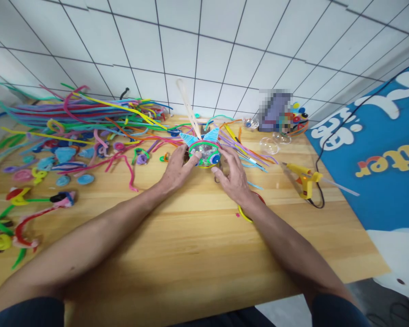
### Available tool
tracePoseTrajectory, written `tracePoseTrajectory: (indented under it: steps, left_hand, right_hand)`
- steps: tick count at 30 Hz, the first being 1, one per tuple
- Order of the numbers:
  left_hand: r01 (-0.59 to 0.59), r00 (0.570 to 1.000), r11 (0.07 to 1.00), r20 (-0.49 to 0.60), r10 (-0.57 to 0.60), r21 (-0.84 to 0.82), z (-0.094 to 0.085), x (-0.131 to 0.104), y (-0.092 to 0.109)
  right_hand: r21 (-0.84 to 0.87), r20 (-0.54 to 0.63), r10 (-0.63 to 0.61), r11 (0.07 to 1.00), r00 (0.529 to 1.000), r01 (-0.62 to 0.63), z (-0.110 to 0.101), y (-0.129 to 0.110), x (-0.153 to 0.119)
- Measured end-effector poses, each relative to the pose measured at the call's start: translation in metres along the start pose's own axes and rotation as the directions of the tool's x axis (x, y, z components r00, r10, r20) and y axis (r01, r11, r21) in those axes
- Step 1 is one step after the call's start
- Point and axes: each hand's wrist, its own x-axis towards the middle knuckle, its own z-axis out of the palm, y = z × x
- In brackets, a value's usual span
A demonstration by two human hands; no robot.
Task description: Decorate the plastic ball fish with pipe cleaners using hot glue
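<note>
Between my two hands sits a round pipe-cleaner craft (205, 149) with a green and pink rim, two light-blue pointed ears, a blue eye-like disc and a clear, shiny middle. A pale strap loop (188, 106) rises from its top. My left hand (181, 167) grips its left side, thumb lying over the front. On the right edge rests my right hand (232, 171), fingers curled behind the rim and thumb near the lower edge. The fingertips behind the craft are partly hidden. By my right wrist lies a yellow and red pipe-cleaner ring (246, 213).
Many pipe cleaners (88, 111) are heaped at the back left, with small finished pieces (64, 154) before them. A yellow glue gun (305, 179) with its cord lies at the right. Clear plastic domes (269, 145) stand near the white tiled wall (218, 50).
</note>
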Motion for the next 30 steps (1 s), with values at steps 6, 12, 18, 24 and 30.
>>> tracePoseTrajectory:
  steps: [6, 12, 18, 24, 30]
  left_hand:
    - [0.004, 1.0, 1.0, -0.01, -0.004, 0.002, 0.001, 0.0, 0.001]
    - [-0.013, 1.0, 1.0, -0.026, 0.013, 0.023, -0.001, 0.0, 0.005]
    - [-0.064, 0.993, 0.997, -0.107, 0.059, -0.041, -0.006, 0.001, 0.002]
    - [-0.051, 0.993, 0.995, -0.114, 0.041, -0.085, -0.004, 0.005, -0.012]
    - [-0.044, 0.994, 0.991, -0.104, 0.031, -0.123, -0.006, 0.008, -0.01]
  right_hand:
    - [0.142, 0.013, 0.087, 0.986, 0.996, -0.088, 0.0, 0.002, -0.001]
    - [0.285, 0.013, 0.181, 0.942, 0.983, -0.177, 0.003, 0.0, 0.0]
    - [0.464, 0.035, 0.305, 0.839, 0.952, -0.285, 0.01, 0.009, 0.0]
    - [0.505, 0.054, 0.382, 0.787, 0.923, -0.355, 0.01, 0.011, 0.003]
    - [0.515, 0.036, 0.392, 0.781, 0.919, -0.354, 0.01, 0.007, 0.004]
